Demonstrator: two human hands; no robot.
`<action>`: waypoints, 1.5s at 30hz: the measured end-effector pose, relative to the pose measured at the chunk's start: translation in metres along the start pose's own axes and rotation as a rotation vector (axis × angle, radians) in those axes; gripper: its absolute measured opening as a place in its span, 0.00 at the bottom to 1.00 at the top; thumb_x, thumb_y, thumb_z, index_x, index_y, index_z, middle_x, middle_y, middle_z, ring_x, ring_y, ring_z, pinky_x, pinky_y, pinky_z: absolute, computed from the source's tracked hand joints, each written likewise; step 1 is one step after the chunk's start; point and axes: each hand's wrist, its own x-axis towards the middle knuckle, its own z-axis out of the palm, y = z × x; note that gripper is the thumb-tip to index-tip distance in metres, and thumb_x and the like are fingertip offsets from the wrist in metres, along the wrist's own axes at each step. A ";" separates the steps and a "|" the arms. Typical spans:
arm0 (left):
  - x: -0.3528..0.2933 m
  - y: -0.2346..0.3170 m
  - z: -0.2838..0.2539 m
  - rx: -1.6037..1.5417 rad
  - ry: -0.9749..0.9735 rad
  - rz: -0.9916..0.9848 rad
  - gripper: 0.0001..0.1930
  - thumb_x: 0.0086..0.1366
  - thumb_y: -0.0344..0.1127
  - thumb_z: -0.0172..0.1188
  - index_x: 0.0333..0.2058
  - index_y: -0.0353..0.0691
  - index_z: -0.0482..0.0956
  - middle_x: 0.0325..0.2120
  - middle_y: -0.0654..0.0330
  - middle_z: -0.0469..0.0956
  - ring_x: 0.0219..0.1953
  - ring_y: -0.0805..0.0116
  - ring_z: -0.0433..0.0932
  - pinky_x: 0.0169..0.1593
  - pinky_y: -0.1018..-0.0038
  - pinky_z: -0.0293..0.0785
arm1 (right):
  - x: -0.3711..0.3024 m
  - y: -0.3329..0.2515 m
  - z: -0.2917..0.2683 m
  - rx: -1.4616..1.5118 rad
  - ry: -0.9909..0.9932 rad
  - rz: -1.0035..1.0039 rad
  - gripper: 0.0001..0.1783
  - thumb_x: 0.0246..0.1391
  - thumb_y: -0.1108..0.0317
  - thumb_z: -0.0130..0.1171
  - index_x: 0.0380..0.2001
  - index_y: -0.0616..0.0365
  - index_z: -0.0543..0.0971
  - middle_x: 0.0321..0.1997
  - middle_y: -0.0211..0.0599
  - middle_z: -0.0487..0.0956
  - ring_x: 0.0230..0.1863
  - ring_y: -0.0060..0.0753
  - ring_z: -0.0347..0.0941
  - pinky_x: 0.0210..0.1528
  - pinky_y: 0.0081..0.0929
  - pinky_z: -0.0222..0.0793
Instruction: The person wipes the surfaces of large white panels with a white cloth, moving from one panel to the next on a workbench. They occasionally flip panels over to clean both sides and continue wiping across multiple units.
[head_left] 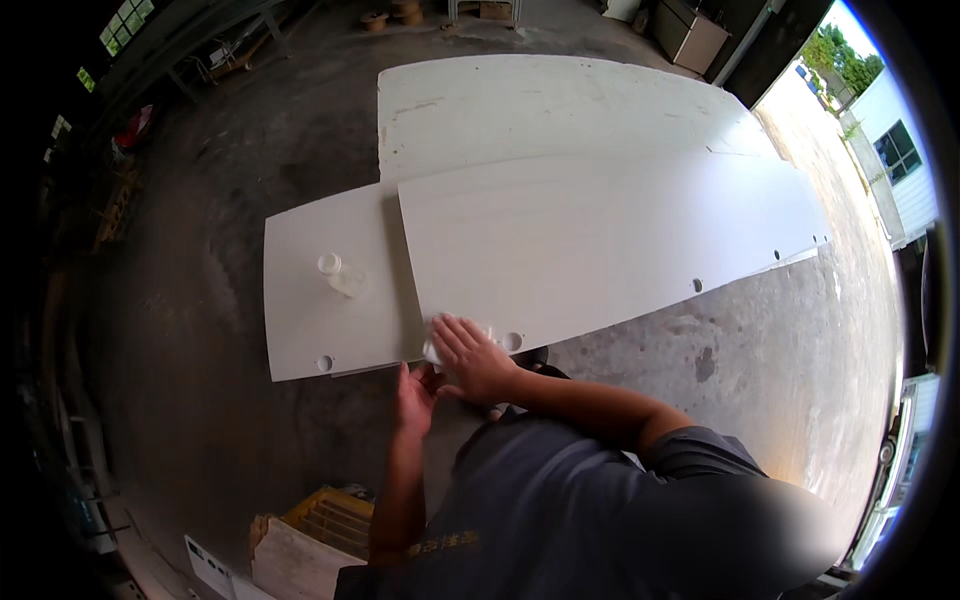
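Note:
My right hand (474,362) lies over a crumpled white cloth (432,353), pressing it onto a large white panel (600,240) at its near left corner. The cloth shows past the fingertips and beside the knuckles. Just below that corner is my left hand (414,402), palm turned up and fingers apart; whether it touches the panel's edge I cannot make out. A clear plastic bottle (343,275) with a white top sits on a second white panel (300,290), which reaches out to the left from under the upper one.
Another large white board (560,100) with scuff marks lies beyond the upper panel. Round holes (513,342) line the panel's near edge. A yellow crate (335,520) stands at the lower left. Concrete floor (660,370) runs toward a bright doorway on the right.

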 end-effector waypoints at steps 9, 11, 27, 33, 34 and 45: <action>-0.021 0.015 0.038 0.113 0.100 -0.019 0.37 0.74 0.65 0.37 0.53 0.34 0.75 0.43 0.56 0.81 0.45 0.65 0.79 0.51 0.68 0.71 | -0.180 0.179 -0.018 -0.093 0.090 0.829 0.49 0.64 0.46 0.49 0.73 0.72 0.46 0.79 0.59 0.43 0.81 0.56 0.33 0.80 0.47 0.31; -0.018 0.013 0.040 0.134 0.127 -0.023 0.37 0.74 0.65 0.37 0.54 0.33 0.75 0.43 0.56 0.81 0.45 0.65 0.79 0.51 0.68 0.71 | -0.179 0.184 -0.010 -0.118 0.083 0.978 0.48 0.65 0.46 0.48 0.73 0.72 0.46 0.79 0.61 0.42 0.81 0.57 0.32 0.79 0.48 0.29; -0.006 0.000 0.025 0.027 0.183 0.075 0.37 0.76 0.62 0.35 0.56 0.31 0.74 0.42 0.56 0.82 0.42 0.68 0.79 0.47 0.70 0.73 | 0.009 -0.004 0.004 0.116 -0.014 -0.228 0.52 0.60 0.39 0.54 0.72 0.70 0.52 0.79 0.52 0.49 0.81 0.47 0.40 0.80 0.43 0.34; -0.029 0.008 0.022 0.176 0.176 0.117 0.39 0.75 0.65 0.31 0.54 0.34 0.77 0.41 0.57 0.84 0.41 0.66 0.81 0.49 0.69 0.74 | -0.014 0.039 -0.034 -0.091 -0.257 -0.310 0.51 0.61 0.39 0.54 0.72 0.70 0.53 0.79 0.52 0.48 0.81 0.46 0.39 0.79 0.42 0.37; -0.022 0.003 0.028 0.115 0.169 0.120 0.38 0.75 0.64 0.32 0.55 0.35 0.77 0.40 0.58 0.83 0.41 0.65 0.80 0.49 0.68 0.74 | -0.011 0.036 -0.029 -0.096 -0.227 -0.319 0.51 0.62 0.40 0.53 0.72 0.70 0.53 0.79 0.53 0.48 0.81 0.47 0.39 0.79 0.42 0.37; -0.018 -0.010 0.066 0.791 0.389 0.820 0.25 0.73 0.51 0.50 0.56 0.36 0.72 0.53 0.53 0.76 0.56 0.58 0.73 0.64 0.64 0.64 | 0.165 0.097 0.003 -0.036 0.108 0.039 0.50 0.63 0.39 0.49 0.72 0.68 0.52 0.80 0.51 0.47 0.81 0.49 0.39 0.79 0.43 0.34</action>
